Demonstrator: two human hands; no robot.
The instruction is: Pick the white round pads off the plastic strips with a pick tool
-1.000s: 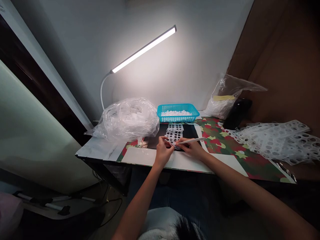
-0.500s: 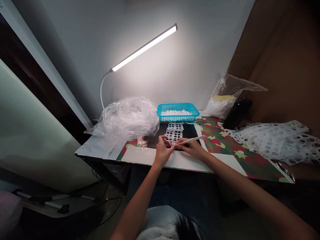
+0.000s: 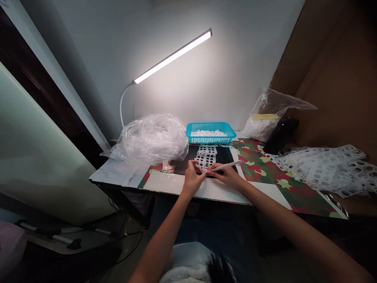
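I'm seeing glossy clear plastic bag (image 3: 151, 137), turquoise plastic mesh basket (image 3: 211, 132), matt black mat (image 3: 225, 155), thin perforated sheet (image 3: 206, 156) w/ holes.

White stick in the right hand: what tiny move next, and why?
Probably nudge the tip of the white stick into the nearest round spot on the perforated sheet: the right hand holds its tip at the sheet's near edge, which the left hand pins on the black mat.

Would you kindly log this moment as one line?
left hand: pinching perforated sheet | right hand: holding white stick, tip at sheet
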